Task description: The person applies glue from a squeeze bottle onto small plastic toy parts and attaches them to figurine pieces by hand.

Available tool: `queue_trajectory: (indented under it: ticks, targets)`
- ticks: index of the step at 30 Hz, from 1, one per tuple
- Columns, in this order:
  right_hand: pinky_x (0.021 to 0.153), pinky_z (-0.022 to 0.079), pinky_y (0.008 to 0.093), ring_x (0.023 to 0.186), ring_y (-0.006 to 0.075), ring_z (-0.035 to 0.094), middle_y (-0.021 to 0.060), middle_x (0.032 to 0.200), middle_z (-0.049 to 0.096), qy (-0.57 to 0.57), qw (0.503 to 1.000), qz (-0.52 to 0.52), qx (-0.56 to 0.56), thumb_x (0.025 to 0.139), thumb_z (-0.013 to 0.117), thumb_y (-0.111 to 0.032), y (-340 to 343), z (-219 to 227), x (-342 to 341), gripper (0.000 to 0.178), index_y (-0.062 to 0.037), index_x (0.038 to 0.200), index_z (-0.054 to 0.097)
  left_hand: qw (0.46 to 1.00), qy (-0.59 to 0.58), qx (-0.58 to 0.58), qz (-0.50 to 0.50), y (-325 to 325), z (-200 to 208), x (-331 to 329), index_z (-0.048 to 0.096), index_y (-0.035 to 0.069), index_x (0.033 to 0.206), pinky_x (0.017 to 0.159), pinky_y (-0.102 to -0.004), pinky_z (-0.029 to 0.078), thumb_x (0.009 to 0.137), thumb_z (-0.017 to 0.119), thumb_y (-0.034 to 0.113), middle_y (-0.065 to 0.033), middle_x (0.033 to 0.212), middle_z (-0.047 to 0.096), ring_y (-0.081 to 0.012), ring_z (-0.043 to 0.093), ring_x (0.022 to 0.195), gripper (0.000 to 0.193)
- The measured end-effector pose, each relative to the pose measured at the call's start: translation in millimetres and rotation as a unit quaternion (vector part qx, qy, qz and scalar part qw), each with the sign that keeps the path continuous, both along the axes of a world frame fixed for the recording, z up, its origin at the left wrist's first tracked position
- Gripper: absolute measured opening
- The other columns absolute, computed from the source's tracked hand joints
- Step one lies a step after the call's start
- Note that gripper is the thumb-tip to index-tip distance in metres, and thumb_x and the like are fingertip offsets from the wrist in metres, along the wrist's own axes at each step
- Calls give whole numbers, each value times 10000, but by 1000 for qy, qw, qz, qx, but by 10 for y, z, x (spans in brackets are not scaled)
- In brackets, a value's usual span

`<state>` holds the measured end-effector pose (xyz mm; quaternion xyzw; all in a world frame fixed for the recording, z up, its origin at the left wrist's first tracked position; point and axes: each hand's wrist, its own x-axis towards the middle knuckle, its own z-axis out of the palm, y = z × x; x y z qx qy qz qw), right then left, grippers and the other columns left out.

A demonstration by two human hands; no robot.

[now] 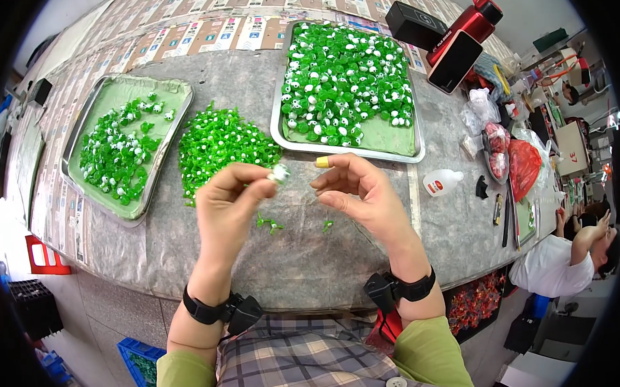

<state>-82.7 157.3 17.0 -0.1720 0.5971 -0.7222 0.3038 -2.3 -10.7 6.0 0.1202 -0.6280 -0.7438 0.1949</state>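
A small white-and-green piece [280, 175] was pinched in the left hand's [225, 202] fingers — beside the near right edge of the green heap [219, 142].
It looked light, stiff and smooth, likely to slip, so best held by its rounded white part. Left of the heap, a lined tray [125, 91] held a loose scatter of similar-looking pieces [114, 159]; right of it, a second tray [397, 140] was crowded with them. Also right of the heap, the right hand's [371, 197] fingers curled — a modest gap, nothing visible between them.
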Motion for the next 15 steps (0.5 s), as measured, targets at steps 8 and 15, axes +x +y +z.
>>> queue_trajectory:
  ticks: [8,15]
  targets:
    - [578,420,320,607,235,520,73,642,535,398,852,198,276,666,608,-195,183,-166,-111,218,-41,811,553,831,265,486,56,-785,-27,62,477,4,1030,652,-182,483,824,476,198,-46,824,512,-102,502,720,284]
    - [552,419,231,600,117,540,43,693,581,207,961,62,171,692,609,-73,135,32,-84,111,-17,773,557,981,19,188,-36,-124,-14,3,503,8,1016,615,-226,472,809,514,143,-41,818,559,-95,532,671,247]
